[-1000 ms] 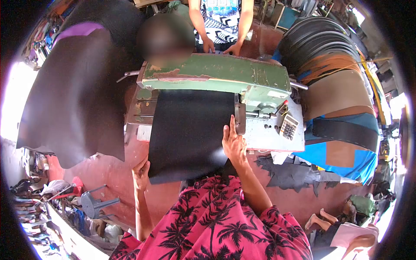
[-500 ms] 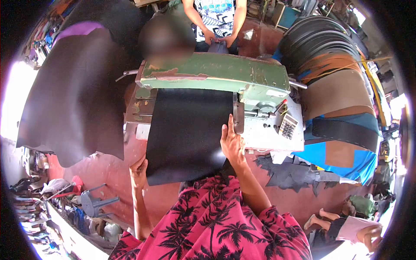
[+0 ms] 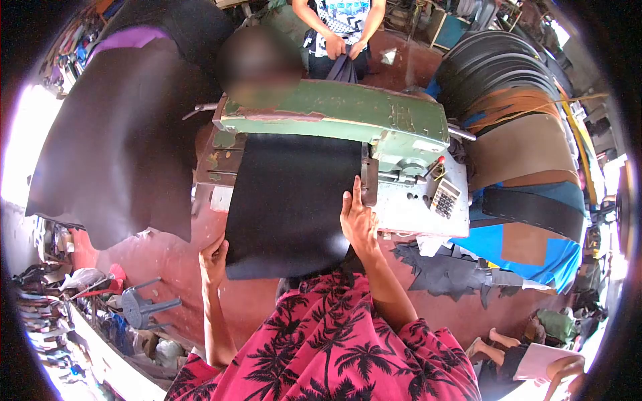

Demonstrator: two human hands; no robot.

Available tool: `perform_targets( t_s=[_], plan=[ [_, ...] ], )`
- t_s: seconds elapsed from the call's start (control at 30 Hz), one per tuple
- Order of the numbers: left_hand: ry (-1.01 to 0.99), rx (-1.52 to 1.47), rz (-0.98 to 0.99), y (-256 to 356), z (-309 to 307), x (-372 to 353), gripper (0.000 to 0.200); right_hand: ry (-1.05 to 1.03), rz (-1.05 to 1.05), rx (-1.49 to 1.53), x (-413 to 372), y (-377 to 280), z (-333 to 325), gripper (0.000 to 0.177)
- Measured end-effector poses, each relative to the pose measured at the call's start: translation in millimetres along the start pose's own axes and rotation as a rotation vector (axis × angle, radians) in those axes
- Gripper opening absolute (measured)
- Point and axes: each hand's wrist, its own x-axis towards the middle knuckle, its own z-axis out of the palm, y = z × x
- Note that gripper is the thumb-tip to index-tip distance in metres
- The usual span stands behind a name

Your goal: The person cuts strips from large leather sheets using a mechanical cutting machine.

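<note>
A black sheet (image 3: 294,200) lies under the front of the green machine (image 3: 334,110) and hangs toward my body. My left hand (image 3: 214,260) grips the sheet's lower left edge between thumb and fingers. My right hand (image 3: 360,217) rests at the sheet's right edge, its index finger stretched forward beside a dark metal plate (image 3: 369,184) and its thumb apart. The other fingers of that hand are bent.
Across the machine a person (image 3: 341,33) holds dark strips. Brown sheets (image 3: 120,140) hang at left; stacked bands and sheets (image 3: 521,144) lie at right. A calculator (image 3: 445,197) sits on the white tabletop (image 3: 401,217). Behind are a stool (image 3: 144,307) and another person (image 3: 535,361).
The black sheet has shifted slightly forward, toward the machine. Across from me, the person's hands have lifted the dark strips. My hands have kept nearly the same places.
</note>
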Motion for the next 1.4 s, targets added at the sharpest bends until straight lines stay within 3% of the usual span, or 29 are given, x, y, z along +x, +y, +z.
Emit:
perform_targets(
  t_s=[0.1, 0.17, 0.47, 1.0, 1.1, 1.4],
  plan=[
    [0.003, 0.012, 0.0, -0.6, -0.4, -0.7, 0.033, -0.029, 0.013, 0.034, -0.1, -3.4, -5.4, 0.058],
    [0.009, 0.01, 0.001, -1.3, -0.8, -1.8, 0.033, -0.198, 0.101, 0.016, 1.5, -6.9, -12.7, 0.058],
    [0.035, 0.019, 0.047, 11.0, 1.3, -5.2, 0.033, -0.277, 0.119, 0.002, 4.2, -9.1, -19.7, 0.059],
    [0.053, 0.068, 0.049, 11.1, 0.3, -3.4, 0.033, -0.245, 0.117, 0.028, 1.8, -5.2, -14.8, 0.058],
    [0.075, 0.067, 0.063, 16.7, 2.3, -5.5, 0.032, -0.164, 0.079, 0.042, 0.0, -3.1, -7.7, 0.058],
    [0.065, 0.101, 0.071, 17.1, 2.2, -6.0, 0.034, -0.22, 0.08, 0.014, 0.7, -7.6, -20.2, 0.058]
  ],
)
